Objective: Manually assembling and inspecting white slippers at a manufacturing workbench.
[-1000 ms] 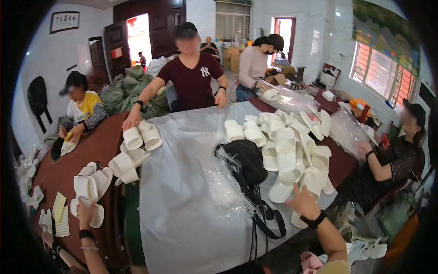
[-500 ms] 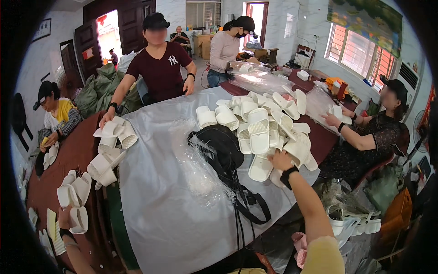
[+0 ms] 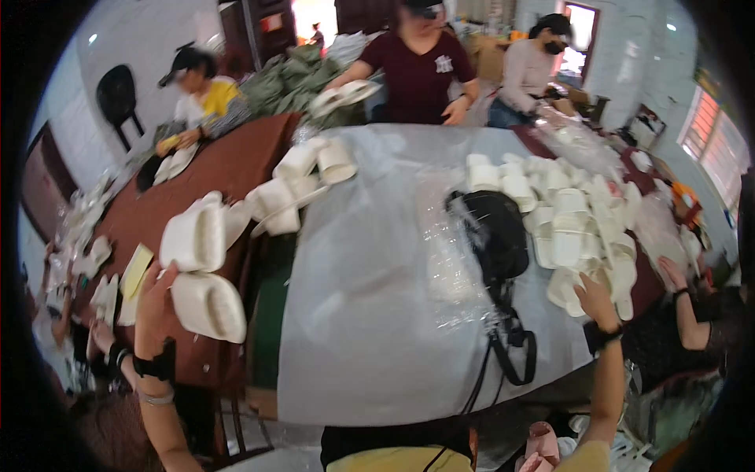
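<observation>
Over the brown-covered table at the left, my left hand [image 3: 156,295] is closed at the sides of two white slippers, an upper slipper [image 3: 193,236] and a lower slipper [image 3: 209,307]. Their openings face right. Further right, my right hand [image 3: 596,302] reaches into the near edge of a heap of white slippers [image 3: 568,237]. Its bent fingers are on a white slipper [image 3: 563,291] there, and the fingertips are partly lost among the slippers. Both my wrists wear dark bands.
A black bag [image 3: 494,232] with straps lies beside clear plastic wrap [image 3: 448,259] on the grey sheet [image 3: 362,330]. More white slippers [image 3: 275,206] rest along the brown table's edge. Several co-workers sit or stand around. Pink slippers [image 3: 541,448] are below, at lower right.
My view has swung left. My left hand has come up with the two slippers at its fingers; my right hand stays at the heap. The person opposite has lifted a slipper pair.
</observation>
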A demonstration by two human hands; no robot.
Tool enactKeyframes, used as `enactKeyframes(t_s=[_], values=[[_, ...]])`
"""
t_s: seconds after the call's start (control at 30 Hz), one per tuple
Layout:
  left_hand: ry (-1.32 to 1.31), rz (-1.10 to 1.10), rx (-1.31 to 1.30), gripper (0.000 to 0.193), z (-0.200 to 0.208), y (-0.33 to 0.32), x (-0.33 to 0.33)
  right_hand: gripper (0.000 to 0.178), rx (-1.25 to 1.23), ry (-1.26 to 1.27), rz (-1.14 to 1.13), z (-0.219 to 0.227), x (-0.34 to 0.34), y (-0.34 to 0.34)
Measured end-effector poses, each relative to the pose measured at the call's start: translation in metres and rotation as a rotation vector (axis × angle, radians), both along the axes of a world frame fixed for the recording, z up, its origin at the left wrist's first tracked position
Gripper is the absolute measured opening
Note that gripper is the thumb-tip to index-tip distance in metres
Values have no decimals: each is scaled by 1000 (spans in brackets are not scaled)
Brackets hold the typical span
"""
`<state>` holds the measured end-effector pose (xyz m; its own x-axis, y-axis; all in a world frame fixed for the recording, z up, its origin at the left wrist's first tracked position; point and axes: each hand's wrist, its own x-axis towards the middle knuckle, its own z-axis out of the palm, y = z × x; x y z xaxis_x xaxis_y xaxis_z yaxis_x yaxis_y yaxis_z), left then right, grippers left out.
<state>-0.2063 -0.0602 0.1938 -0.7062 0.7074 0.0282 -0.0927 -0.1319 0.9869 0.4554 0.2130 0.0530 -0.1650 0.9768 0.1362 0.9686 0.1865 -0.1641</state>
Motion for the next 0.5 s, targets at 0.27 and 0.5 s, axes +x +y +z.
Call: enactKeyframes(t_s=[0.27, 0.5], values=[[-647, -458, -157, 25, -28, -15, 157, 44, -685, 250, 656, 85, -141, -149], [-615, -568, -177, 37, -108, 2, 219, 48, -751, 408, 685, 14, -184, -171]])
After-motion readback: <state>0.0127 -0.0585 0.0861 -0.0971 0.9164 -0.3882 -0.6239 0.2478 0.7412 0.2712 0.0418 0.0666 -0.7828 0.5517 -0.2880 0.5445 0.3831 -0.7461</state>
